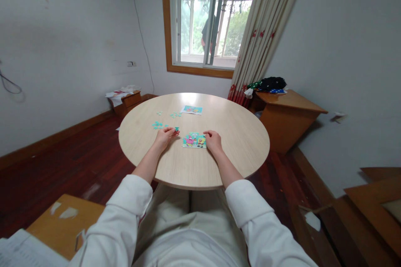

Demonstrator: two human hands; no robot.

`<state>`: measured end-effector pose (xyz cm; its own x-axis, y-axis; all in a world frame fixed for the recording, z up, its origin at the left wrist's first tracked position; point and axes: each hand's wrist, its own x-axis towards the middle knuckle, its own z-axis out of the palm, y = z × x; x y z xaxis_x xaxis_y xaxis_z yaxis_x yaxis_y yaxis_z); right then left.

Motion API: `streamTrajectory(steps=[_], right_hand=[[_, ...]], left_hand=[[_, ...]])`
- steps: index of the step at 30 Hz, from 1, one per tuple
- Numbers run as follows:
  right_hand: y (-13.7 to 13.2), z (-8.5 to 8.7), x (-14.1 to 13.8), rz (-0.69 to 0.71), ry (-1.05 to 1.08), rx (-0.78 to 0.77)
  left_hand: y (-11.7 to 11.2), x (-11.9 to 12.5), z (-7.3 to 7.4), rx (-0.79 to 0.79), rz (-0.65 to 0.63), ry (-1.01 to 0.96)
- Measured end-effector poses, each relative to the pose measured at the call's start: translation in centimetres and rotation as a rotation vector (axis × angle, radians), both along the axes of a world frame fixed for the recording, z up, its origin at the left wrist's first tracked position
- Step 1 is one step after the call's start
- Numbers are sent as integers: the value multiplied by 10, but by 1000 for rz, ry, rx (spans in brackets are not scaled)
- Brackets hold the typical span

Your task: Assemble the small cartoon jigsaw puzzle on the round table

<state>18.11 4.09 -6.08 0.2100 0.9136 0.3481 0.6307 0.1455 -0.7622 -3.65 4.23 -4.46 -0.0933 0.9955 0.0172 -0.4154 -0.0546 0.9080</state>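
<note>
On my head feed: left hand (166, 137) is over the pale round surface (244, 133), its grip narrow, thumb and fingers pinching a teal piece (177, 129). I can't tell if that piece touches the wood. It sits near the upper left corner of the part-built puzzle (194, 140), apart from it. Right hand (213, 139) is at the puzzle's right edge, grip curled and narrow; I can't tell if it holds anything. Puzzle lies flat between the 2 hands, near side of center: pink figure left, yellow figure right, uneven top edge. Loose stock is left of center in 3 groups: teal cluster (158, 125) just beyond the left hand, paler group (176, 115) farther out, small pale group (159, 113) left of that. Picture sheet (192, 110) lies flat beyond the puzzle, toward the far rim, pink and yellow figures on blue. Both white sleeves (250, 204) are rolled back, forearms bare. Past the table I get a window (191, 21), a patterned curtain (266, 25) and a dark cloth heap (273, 84) at right.
</note>
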Motion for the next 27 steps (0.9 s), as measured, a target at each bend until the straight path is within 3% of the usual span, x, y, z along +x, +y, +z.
streamTrajectory(steps=[27], right_hand=[[-2, 1, 0, 3, 6, 5]], left_hand=[[10, -15, -3, -65, 159, -174]])
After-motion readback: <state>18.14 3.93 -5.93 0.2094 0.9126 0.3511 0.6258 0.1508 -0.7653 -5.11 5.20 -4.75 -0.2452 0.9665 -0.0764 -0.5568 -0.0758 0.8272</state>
